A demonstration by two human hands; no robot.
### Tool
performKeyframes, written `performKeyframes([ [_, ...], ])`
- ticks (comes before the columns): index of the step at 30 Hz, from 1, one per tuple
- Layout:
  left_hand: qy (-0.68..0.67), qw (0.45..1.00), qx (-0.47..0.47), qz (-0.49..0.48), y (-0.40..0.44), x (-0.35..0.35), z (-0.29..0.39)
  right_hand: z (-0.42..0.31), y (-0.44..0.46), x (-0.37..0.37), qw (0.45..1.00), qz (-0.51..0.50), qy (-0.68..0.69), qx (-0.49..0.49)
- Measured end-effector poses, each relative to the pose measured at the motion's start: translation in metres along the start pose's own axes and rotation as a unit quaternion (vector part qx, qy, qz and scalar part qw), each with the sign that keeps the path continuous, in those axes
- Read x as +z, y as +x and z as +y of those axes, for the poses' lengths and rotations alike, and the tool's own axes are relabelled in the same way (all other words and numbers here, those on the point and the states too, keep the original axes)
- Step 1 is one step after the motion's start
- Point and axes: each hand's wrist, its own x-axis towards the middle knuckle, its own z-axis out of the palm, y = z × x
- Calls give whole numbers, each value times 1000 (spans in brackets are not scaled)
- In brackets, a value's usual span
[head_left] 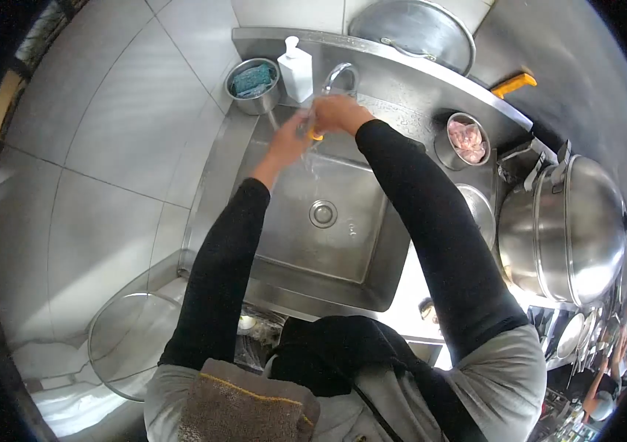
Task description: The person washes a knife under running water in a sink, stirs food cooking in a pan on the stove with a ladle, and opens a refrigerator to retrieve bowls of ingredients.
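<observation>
Both my hands are at the back of a steel sink (pixel 276 243), close in front of the faucet (pixel 341 70). My right hand (pixel 339 114) is closed around something with an orange part (pixel 316 136), perhaps a handle; the rest is hidden or blurred. My left hand (pixel 289 144) meets it from the left, its fingers smeared by motion. Water seems to run down below the hands into the basin. Left of the faucet stand a white pump bottle (pixel 297 74) and a steel pot (pixel 256 104) with blue-green scouring pads (pixel 253 79).
A steel container (pixel 449 153) with pieces of raw meat (pixel 468 141) stands right of the sink. Beyond it is a large domed steel pot (pixel 582 228). An orange-handled tool (pixel 513 85) and a round lid (pixel 416 33) are at the back. A mesh strainer (pixel 136 342) lies left.
</observation>
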Motion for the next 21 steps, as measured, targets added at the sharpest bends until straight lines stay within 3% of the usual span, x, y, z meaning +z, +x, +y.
performKeyframes([
  [1,102,995,10,7,-16,0,-9,-7,8,-5,1000,14,-4,-6],
  [4,51,987,-155,7,-33,-5,24,-37,24,7,993,95,60,-28],
  [5,27,986,-161,16,-38,-6,10,-49,24,1,986,126,103,-40],
  [8,-41,979,-189,57,-56,3,-34,-48,70,0,957,238,22,-163],
  [11,-82,962,-239,101,-88,0,-39,-43,148,1,941,316,38,-118],
  [14,-135,941,-281,130,-111,-7,-43,-56,185,-13,939,334,71,-33],
  [15,-167,932,-291,136,-120,-13,-37,-50,213,-3,945,316,70,-55],
  [18,-224,909,-316,152,-134,-23,-37,-61,235,22,935,340,26,98],
  [21,-238,906,-307,169,-130,-31,-35,-55,227,11,974,208,57,62],
])
